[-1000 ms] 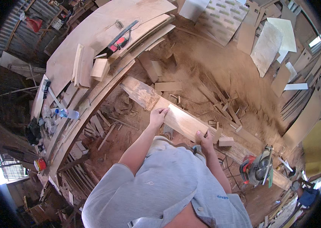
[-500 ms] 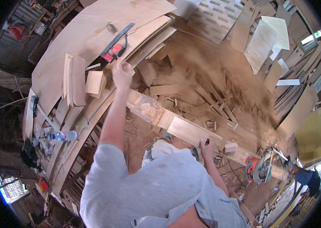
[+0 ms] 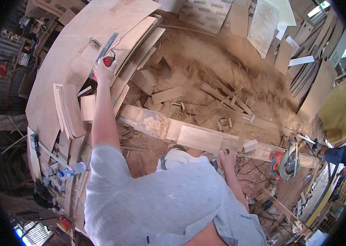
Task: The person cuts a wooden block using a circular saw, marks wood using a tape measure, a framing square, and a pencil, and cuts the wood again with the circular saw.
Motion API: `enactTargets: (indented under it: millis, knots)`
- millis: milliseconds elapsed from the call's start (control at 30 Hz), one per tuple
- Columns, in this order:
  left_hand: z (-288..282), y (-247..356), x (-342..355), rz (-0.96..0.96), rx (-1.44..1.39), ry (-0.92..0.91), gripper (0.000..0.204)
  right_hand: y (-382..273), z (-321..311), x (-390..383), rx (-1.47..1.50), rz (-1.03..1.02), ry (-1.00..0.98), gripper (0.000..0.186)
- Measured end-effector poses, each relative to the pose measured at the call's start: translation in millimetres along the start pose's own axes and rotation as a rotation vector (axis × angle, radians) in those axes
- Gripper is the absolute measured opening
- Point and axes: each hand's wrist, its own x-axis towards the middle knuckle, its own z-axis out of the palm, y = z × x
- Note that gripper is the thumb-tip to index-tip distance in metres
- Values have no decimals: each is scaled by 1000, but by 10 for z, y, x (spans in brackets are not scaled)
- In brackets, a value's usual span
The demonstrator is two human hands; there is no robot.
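My left hand (image 3: 104, 70) is stretched to the curved plywood table and closes round a round red and black tool (image 3: 108, 61), which looks like a tape measure. Beside it lies a dark straight blade (image 3: 108, 44), like that of a try square. My right hand (image 3: 228, 158) has its fingers curled at the near edge of the long plank (image 3: 146, 123), by the right end of a pale board (image 3: 199, 138) lying flat on that plank. What sits in those fingers, if anything, is hidden. A small wooden block (image 3: 250, 145) stands just right of this hand.
A red circular saw (image 3: 277, 164) rests at the plank's right end, near another person's dark sleeve (image 3: 341, 158). Curved wooden pieces (image 3: 70, 110) and a plastic bottle (image 3: 73, 169) are at left. Sawdust and offcuts (image 3: 167, 94) cover the floor beyond the plank.
My left hand has moved onto the red and black tool, which lay untouched before. The view has shifted. My right hand stays by the pale board's end.
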Motion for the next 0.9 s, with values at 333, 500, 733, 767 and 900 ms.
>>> enactTargets:
  millis: [333, 500, 733, 767, 900]
  knots:
    - [155, 1538, -3176, -250, -1328, -1459, 42, -1750, -791, 25, 322, -877, 161, 77]
    - [497, 1625, -4203, -682, -1270, -1645, 41, -1528, -339, 70, 303, -882, -195, 85]
    - [585, 1329, -4391, -290, -1100, -1438, 22, -1283, -118, -32, 228, -555, -367, 72]
    - [603, 1292, -4386, -291, -1096, -1447, 22, -1235, -103, -12, 230, -546, -368, 72]
    - [847, 1044, -4233, -59, -1047, -1336, 22, -1014, 49, 157, 74, -393, -373, 78]
